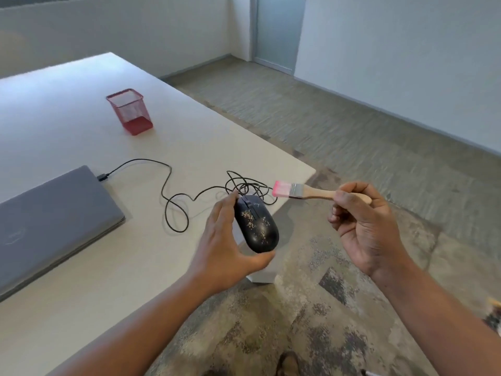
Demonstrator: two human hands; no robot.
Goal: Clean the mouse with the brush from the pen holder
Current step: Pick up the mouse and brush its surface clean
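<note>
My left hand holds a black wired mouse lifted beyond the table's right edge, fingers along its left side and thumb under its rear. Pale crumbs speckle the mouse's top. My right hand grips the wooden handle of a small flat brush. Its pink bristles point left and hover just above and right of the mouse's front, not touching it. The red mesh pen holder stands further back on the table with nothing visible inside it.
A closed grey laptop lies at the left on the white table. The mouse's black cable loops across the table from the laptop's corner. Patterned carpet floor lies below and to the right.
</note>
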